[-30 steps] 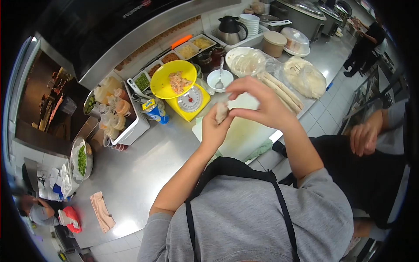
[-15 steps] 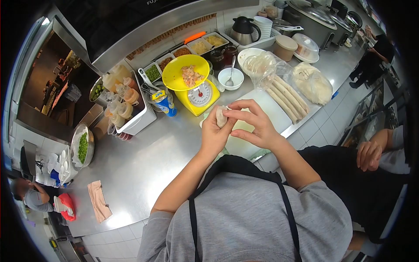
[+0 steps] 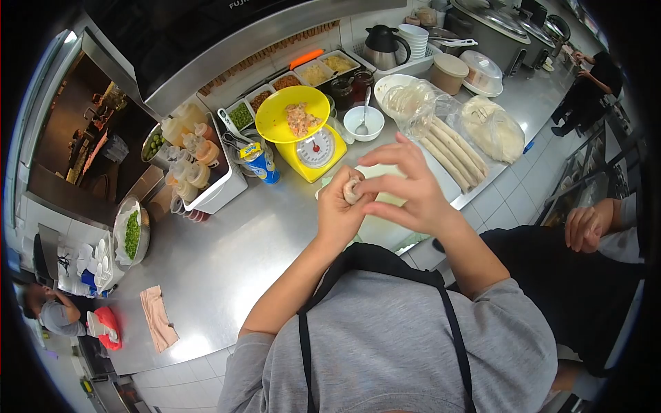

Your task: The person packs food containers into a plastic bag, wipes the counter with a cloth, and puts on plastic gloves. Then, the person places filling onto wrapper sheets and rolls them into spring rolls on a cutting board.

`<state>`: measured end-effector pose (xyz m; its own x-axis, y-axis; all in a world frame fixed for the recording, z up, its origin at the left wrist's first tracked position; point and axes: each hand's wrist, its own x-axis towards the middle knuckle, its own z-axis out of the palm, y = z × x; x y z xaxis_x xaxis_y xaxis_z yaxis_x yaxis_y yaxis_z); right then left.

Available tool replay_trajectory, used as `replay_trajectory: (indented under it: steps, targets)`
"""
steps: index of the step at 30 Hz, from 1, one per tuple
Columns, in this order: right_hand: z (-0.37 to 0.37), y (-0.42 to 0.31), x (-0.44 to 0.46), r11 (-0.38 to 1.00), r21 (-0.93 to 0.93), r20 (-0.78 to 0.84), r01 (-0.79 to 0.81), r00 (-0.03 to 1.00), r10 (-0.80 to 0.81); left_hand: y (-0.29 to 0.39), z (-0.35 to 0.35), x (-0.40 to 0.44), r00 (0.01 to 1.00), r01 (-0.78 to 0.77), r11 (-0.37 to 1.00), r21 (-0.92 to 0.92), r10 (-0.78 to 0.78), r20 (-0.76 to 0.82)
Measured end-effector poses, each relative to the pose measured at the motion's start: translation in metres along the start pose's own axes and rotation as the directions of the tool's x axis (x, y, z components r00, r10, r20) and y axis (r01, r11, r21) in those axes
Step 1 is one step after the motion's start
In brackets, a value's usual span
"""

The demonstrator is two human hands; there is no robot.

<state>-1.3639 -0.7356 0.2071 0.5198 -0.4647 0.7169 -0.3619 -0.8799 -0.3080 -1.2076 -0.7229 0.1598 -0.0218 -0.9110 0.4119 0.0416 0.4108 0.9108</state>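
Small and pale, a piece of dough [image 3: 352,191] pokes out of the top of my left hand [image 3: 335,210], whose fingers wrap round it. My right hand [image 3: 411,193] has its fingers spread, slightly blurred, with the fingertips at the dough's open end; whether they press on it I cannot tell. Both hands are above a pale cutting board [image 3: 394,237]. Beyond them stands a yellow kitchen scale [image 3: 295,162], its yellow bowl [image 3: 273,115] holding pinkish chopped filling [image 3: 301,120]. Long dough rolls [image 3: 451,155] lie under plastic to the right.
A white bowl with a spoon [image 3: 372,127] sits behind the board. To the left are a bin of squeeze bottles [image 3: 227,182], a blue can [image 3: 261,167], a bowl of greens [image 3: 143,230] and a folded cloth [image 3: 158,319]. A co-worker's hand [image 3: 583,228] is at right.
My left hand has closed further round the dough and turned its end upward. The fingers of my right hand have lifted and spread a little. The scale and dough rolls stay put.
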Motion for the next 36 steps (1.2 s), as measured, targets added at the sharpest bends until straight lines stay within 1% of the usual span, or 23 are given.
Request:
replay_trajectory:
  steps: [1,3,4,6,7,9,13,15,16,18,19,21,22,24,25,27,28,30,31,33,34,36]
  targets:
    - [-0.003,-0.001,0.001,1.000,0.001,0.000,0.002,1.000,-0.002,-0.001,-0.002,0.000,1.000,-0.001,1.000,0.001,0.001,-0.002]
    - [-0.008,-0.002,0.003,0.954,0.245,-0.084,-0.172,0.977,0.198,0.001,-0.005,0.002,0.999,0.034,0.999,-0.033,-0.032,0.044]
    - [-0.007,-0.002,0.004,0.954,0.244,-0.085,-0.172,0.977,0.197,0.005,-0.002,0.002,0.999,0.033,0.999,-0.034,-0.031,0.044]
    - [-0.002,0.000,0.005,0.977,0.174,0.028,-0.119,0.993,0.116,0.016,0.008,0.003,0.993,0.111,0.974,-0.198,-0.118,-0.024]
    - [0.001,0.001,0.004,0.978,0.174,0.027,-0.118,0.993,0.115,0.015,0.006,0.004,0.993,0.110,0.974,-0.197,-0.117,-0.024]
    - [0.007,0.003,0.001,0.992,0.121,0.086,-0.035,0.996,0.024,0.009,0.001,0.005,0.999,0.043,0.989,-0.144,-0.043,0.005]
    - [0.010,0.006,-0.005,0.996,0.092,0.055,-0.005,0.998,0.000,0.003,-0.003,0.002,0.996,0.088,0.976,-0.201,-0.080,0.046]
    - [0.003,0.005,-0.004,0.989,0.145,0.026,-0.005,1.000,0.002,0.006,-0.002,-0.001,0.994,0.100,0.987,-0.126,-0.093,0.061]
    - [0.002,0.006,-0.005,0.990,0.144,0.024,-0.007,1.000,0.004,0.009,-0.001,-0.001,0.994,0.101,0.987,-0.126,-0.093,0.064]
    - [0.003,0.009,-0.007,0.903,0.407,-0.003,-0.139,0.988,0.154,0.018,0.001,-0.001,0.990,0.138,0.989,-0.059,-0.136,0.035]
    - [0.006,0.010,-0.008,0.902,0.409,-0.002,-0.138,0.988,0.152,0.017,0.000,-0.002,0.990,0.138,0.989,-0.059,-0.136,0.033]
    - [0.013,0.011,-0.013,0.883,0.456,0.052,-0.110,0.994,0.097,0.014,-0.001,-0.002,0.990,0.134,0.983,-0.125,-0.128,0.056]
    - [0.014,0.013,-0.013,0.884,0.455,0.052,-0.110,0.994,0.097,0.012,-0.002,-0.002,0.990,0.134,0.983,-0.126,-0.128,0.057]
    - [0.014,0.016,-0.012,0.935,0.354,0.088,-0.032,0.996,0.000,0.008,-0.004,-0.002,0.992,0.095,0.990,-0.107,-0.086,0.091]
    - [0.011,0.018,-0.009,0.934,0.355,0.088,-0.033,0.996,0.002,0.008,-0.003,-0.002,0.992,0.097,0.990,-0.107,-0.087,0.091]
    - [0.002,0.021,-0.003,0.969,0.244,0.132,0.028,0.989,-0.061,0.011,0.001,-0.002,0.994,0.068,0.997,-0.039,-0.064,0.090]
    - [0.002,0.021,-0.002,0.970,0.243,0.130,0.027,0.990,-0.060,0.015,0.003,-0.002,0.994,0.067,0.997,-0.038,-0.064,0.093]
    - [0.004,0.021,0.000,0.939,0.343,0.050,0.003,0.998,-0.021,0.023,0.007,-0.001,0.996,0.084,0.993,-0.080,-0.081,0.042]
    - [0.004,0.019,0.000,0.939,0.343,0.051,0.005,0.998,-0.024,0.021,0.004,-0.001,0.996,0.083,0.993,-0.080,-0.080,0.040]
    - [0.005,0.017,-0.002,0.967,0.255,0.168,0.018,0.984,-0.062,0.012,-0.005,0.000,0.991,0.091,0.995,-0.048,-0.086,0.099]
    - [0.005,0.017,-0.001,0.967,0.254,0.169,0.016,0.984,-0.061,0.010,-0.006,0.000,0.991,0.091,0.995,-0.050,-0.086,0.100]
    - [-0.001,0.018,0.002,0.995,0.092,0.262,0.023,0.964,-0.047,0.007,-0.003,0.003,0.998,-0.013,0.999,0.047,0.010,0.060]
